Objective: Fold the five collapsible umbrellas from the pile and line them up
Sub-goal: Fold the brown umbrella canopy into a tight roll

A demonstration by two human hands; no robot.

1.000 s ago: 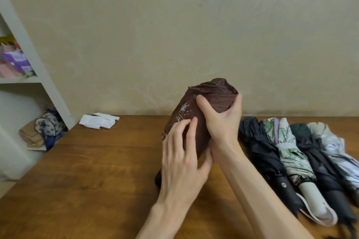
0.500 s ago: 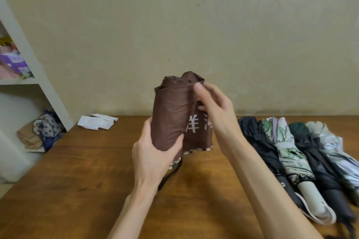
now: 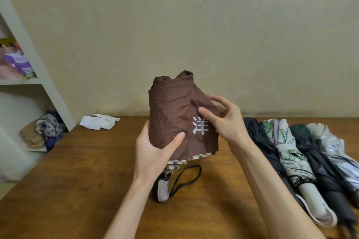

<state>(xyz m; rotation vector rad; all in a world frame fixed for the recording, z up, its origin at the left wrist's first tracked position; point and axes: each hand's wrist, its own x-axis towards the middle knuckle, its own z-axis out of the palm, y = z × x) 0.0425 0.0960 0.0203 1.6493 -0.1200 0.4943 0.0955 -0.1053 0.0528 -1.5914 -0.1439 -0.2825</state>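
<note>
Vs 1 s back, we'd turned the brown umbrella [image 3: 174, 122] upright, handle [image 3: 162, 190] down by the table [image 3: 87, 180]. The canopy had loosened, w/ a white printed char now facing us. L hand [image 3: 153, 153] gripped the lower canopy, thumb across the front. R hand [image 3: 225, 122] pinched a side fold. So no. 5 wasn't wrapped yet; four others [image 3: 287, 147] lay lined up at right. Fabric thin, matte, creased, checked hem. Handle stubby, dotted; strap [image 3: 186, 176] a thin black loop.

On the wooden desk [image 3: 77, 190], a black umbrella [image 3: 260, 141], floral umbrella [image 3: 287, 149], dark green umbrella [image 3: 314, 155] and silvery umbrella [image 3: 335, 147] are lying side by side; white paper [image 3: 97, 122] is lying far-left.
</note>
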